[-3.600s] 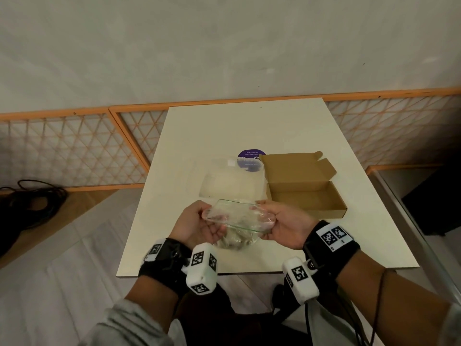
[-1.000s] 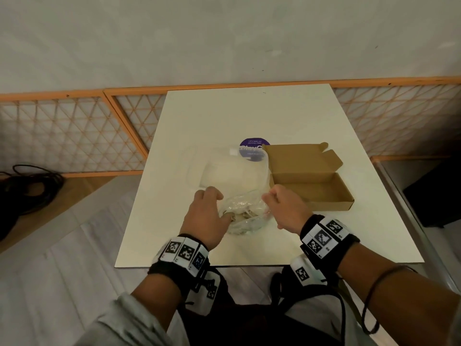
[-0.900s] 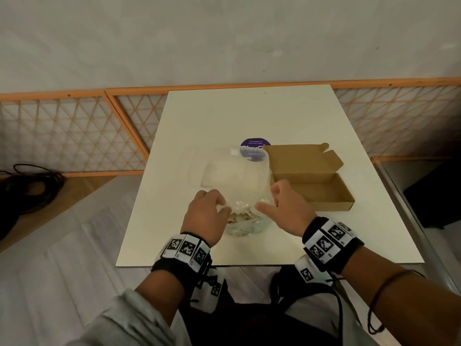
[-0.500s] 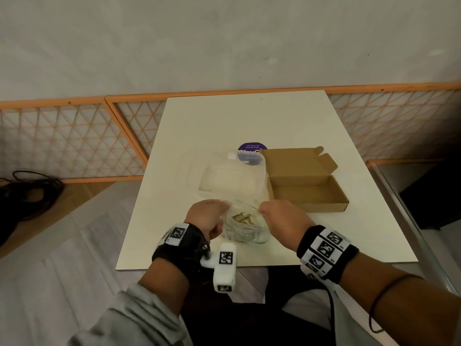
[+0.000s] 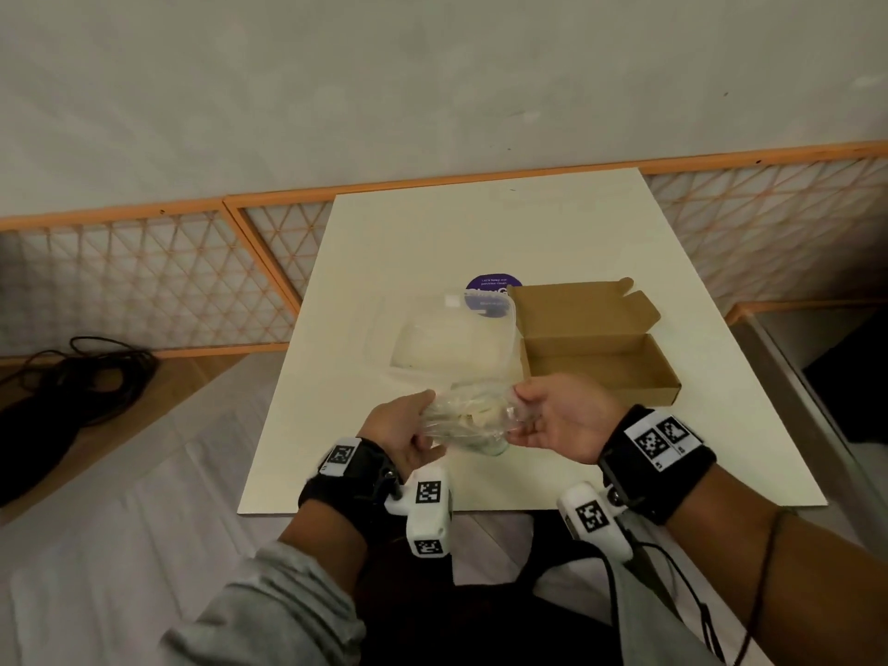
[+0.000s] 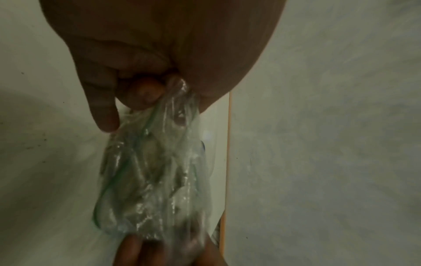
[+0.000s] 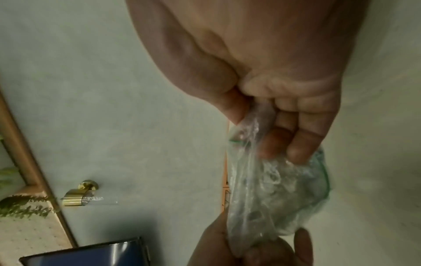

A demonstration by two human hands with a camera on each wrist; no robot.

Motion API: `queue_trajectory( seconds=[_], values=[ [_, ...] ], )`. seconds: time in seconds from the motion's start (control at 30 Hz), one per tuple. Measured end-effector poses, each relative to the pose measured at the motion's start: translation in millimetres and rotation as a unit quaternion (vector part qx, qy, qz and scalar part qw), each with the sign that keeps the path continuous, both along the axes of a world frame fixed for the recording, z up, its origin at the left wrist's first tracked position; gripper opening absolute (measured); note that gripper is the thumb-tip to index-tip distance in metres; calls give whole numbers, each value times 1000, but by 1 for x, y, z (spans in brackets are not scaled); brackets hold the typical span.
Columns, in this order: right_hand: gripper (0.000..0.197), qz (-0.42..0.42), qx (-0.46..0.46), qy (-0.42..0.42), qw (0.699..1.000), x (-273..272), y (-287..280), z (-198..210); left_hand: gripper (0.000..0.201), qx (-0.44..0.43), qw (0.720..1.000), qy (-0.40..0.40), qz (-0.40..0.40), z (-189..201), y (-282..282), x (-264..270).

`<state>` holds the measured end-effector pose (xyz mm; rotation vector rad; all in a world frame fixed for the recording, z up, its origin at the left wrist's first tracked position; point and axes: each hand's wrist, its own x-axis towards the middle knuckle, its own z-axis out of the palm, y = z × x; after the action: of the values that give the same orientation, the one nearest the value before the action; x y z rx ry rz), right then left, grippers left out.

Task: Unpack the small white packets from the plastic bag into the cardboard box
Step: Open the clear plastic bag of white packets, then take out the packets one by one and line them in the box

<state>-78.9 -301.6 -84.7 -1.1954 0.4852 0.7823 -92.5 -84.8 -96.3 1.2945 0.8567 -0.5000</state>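
Head view shows the left hand (image 5: 401, 432) and right hand (image 5: 560, 418) each pinching one end of the bag (image 5: 468, 418) between thumb and curled fingers, above the table's (image 5: 432, 242) near edge. The box (image 5: 600, 372) sits open just beyond, towards the right edge. To do this well, I would pull the mouth apart evenly, then free one hand to reach inside. The packets (image 5: 480, 415) show only as pale blurs through crinkled plastic; their number is unclear.
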Motion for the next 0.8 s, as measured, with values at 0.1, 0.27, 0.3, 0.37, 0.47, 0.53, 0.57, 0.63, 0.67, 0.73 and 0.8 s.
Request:
queue_trajectory(
  seconds=[0.1, 0.27, 0.3, 0.37, 0.47, 0.53, 0.57, 0.63, 0.67, 0.73, 0.8],
  values=[
    [28, 20, 30, 24, 999, -4, -3, -7, 30, 41, 999, -14, -2, -6, 1, 5],
    [40, 90, -116, -78, 986, -12, -2, -19, 61, 131, 979, -41, -149, 1, 1, 8],
    [51, 99, -173, -112, 973, -13, -1, -23, 61, 170, 963, -59, -201, 4, -2, 7],
    [57, 123, -251, -175, 944, -14, 0, -27, 44, 239, 933, -102, -248, 0, -6, 5],
    [38, 162, -319, -261, 896, -17, 1, -34, 62, 321, 896, -130, -278, -4, -7, -2],
    [27, 185, -352, -311, 863, -18, 1, -36, 53, 377, 852, -175, -319, -4, -6, -6],
    [23, 202, -370, -329, 845, -19, 1, -36, 45, 399, 823, -205, -348, -2, -5, -9],
    [17, 234, -401, -339, 818, -18, 0, -35, 31, 411, 763, -270, -419, -1, -3, -13],
    [15, 238, -408, -335, 815, -16, -1, -33, 27, 401, 740, -290, -455, -1, -2, -14],
    [14, 246, -427, -324, 807, -13, -2, -29, 37, 377, 717, -290, -510, -4, 2, -12],
    [14, 255, -456, -320, 791, -10, -3, -25, 54, 378, 725, -264, -513, -5, 2, -7]
  ],
)
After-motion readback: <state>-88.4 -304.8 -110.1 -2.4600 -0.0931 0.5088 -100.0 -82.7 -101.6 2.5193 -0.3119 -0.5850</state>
